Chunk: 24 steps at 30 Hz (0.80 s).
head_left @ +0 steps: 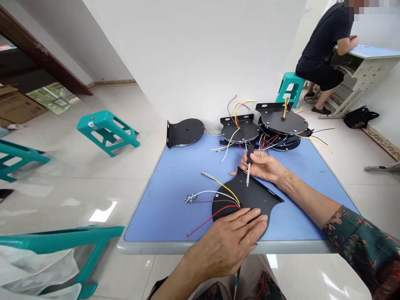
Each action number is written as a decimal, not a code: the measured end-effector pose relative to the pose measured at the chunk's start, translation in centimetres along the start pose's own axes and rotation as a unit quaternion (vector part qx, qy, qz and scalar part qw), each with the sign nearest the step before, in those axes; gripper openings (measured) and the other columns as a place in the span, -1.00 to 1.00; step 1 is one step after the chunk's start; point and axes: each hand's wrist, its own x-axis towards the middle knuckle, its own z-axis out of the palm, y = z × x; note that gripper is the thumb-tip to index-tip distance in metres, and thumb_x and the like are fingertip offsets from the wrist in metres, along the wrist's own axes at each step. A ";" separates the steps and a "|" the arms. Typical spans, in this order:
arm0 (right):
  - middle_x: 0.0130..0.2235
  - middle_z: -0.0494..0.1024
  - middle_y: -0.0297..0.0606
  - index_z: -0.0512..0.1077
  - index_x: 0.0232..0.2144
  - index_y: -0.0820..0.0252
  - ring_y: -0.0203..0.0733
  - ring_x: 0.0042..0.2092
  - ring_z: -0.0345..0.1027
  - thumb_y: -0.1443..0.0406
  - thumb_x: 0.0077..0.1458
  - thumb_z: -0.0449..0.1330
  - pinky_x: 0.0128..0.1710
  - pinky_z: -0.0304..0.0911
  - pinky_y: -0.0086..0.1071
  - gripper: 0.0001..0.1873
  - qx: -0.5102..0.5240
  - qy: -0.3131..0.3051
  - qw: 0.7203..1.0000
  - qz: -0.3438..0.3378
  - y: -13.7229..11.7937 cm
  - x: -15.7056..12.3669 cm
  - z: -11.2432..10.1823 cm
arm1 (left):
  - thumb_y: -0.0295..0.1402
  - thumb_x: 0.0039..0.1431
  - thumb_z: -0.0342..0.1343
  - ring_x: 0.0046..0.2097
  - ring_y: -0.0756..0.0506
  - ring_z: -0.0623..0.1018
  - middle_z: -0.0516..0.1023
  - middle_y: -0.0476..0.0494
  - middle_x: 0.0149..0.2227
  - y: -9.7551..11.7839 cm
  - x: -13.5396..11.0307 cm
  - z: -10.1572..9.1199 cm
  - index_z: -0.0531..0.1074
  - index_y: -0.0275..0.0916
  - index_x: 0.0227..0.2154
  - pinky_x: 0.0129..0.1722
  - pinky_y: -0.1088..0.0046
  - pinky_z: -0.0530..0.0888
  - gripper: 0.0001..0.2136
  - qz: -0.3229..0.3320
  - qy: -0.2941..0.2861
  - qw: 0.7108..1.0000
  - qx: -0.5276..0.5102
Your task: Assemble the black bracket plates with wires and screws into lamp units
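A black round metal plate (pixel 228 193) with a bent, slotted flange lies near the front of the blue table. Yellow, white, brown and red wires (pixel 218 193) come out of its centre hole. Flat across its near part rests my left hand (pixel 231 237), fingers stretched out. My right hand (pixel 264 164) grips a screwdriver (pixel 250 154) by its black handle. The screwdriver stands nearly upright, its tip down at the plate close to the flange; a screw at the tip is too small to make out surely. A small heap of screws (pixel 190 198) sits left of the plate.
Stacked wired plates (pixel 283 123) stand at the table's back right, beside another wired plate (pixel 240 131). A single plate (pixel 187 131) is at the back left. Green stools (pixel 106 125) stand on the floor. A person (pixel 325 46) sits at another desk.
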 end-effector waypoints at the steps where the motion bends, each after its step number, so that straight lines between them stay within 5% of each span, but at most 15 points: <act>1: -0.44 0.43 -0.36 0.51 -0.48 0.26 -0.27 -0.32 0.38 0.17 0.00 0.48 0.04 0.42 0.07 -0.70 -0.001 -0.009 1.000 -0.001 0.0 -0.1 -0.1 | -0.40 0.43 -0.07 0.39 -0.16 0.27 0.34 -0.17 0.34 -0.1 -0.3 -0.1 0.22 -0.46 0.31 0.42 0.23 0.25 -0.55 0.002 0.000 1.000 -0.004; 9: -0.43 0.42 -0.33 0.52 -0.47 0.25 -0.29 -0.34 0.34 0.19 0.07 0.43 -0.24 0.36 -0.34 -0.74 -0.015 -0.040 0.999 -0.014 0.5 -0.6 -0.8 | -0.50 0.34 -0.07 0.46 -0.22 0.12 0.28 -0.18 0.38 0.3 -1.7 0.0 0.19 -0.48 0.32 0.43 0.19 0.21 -0.50 -0.005 0.007 1.000 0.006; 24: -0.47 0.37 -0.35 0.52 -0.50 0.25 -0.30 -0.37 0.29 0.18 0.02 0.47 -0.29 0.25 -0.35 -0.71 -0.033 -0.034 0.999 -0.021 0.5 -0.8 -0.8 | -0.54 0.27 -0.05 0.45 -0.24 0.14 0.31 -0.20 0.36 1.1 -1.0 0.4 0.17 -0.50 0.33 0.41 0.17 0.26 -0.45 -0.055 0.021 0.998 0.010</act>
